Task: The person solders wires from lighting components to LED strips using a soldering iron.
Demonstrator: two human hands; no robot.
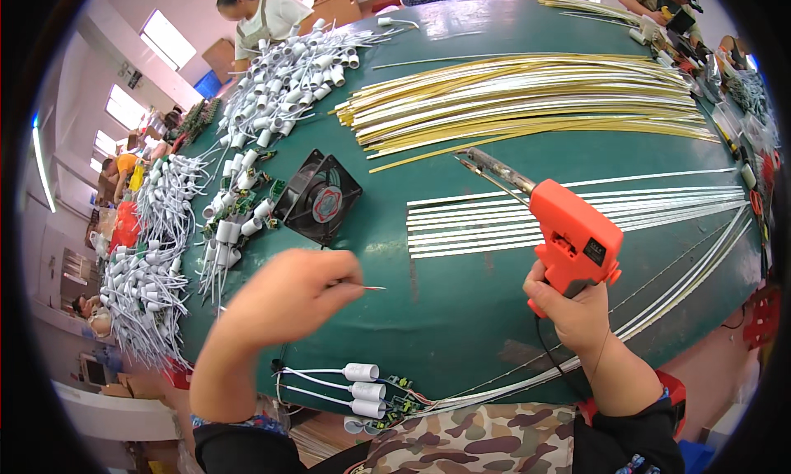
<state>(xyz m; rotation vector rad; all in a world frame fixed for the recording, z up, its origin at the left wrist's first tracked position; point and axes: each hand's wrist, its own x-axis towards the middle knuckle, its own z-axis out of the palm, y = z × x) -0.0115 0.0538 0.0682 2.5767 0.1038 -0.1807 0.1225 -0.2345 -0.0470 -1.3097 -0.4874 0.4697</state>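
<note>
My right hand [579, 313] grips the handle of a red soldering gun [574, 231], its metal tip raised and pointing to the far left above the green table. My left hand [309, 289] is closed in a pinch, held above the table in front of a black square fan [320, 197]. A thin wire-like piece [374, 289] with a reddish part sticks out from its fingers; the rest of it is hidden. Beyond the gun lie several narrow white strips [474, 219] in parallel. Below my left hand, white lamp sockets [363, 391] with wires lie beside small green circuit boards [402, 398] near my apron.
A long bundle of yellow and white strips [527, 99] lies across the far side of the green table [395, 317]. Heaps of white wired sockets [280, 83] cover the left side. More strips [659, 313] curve along the near right edge. Tools and co-workers are around the table.
</note>
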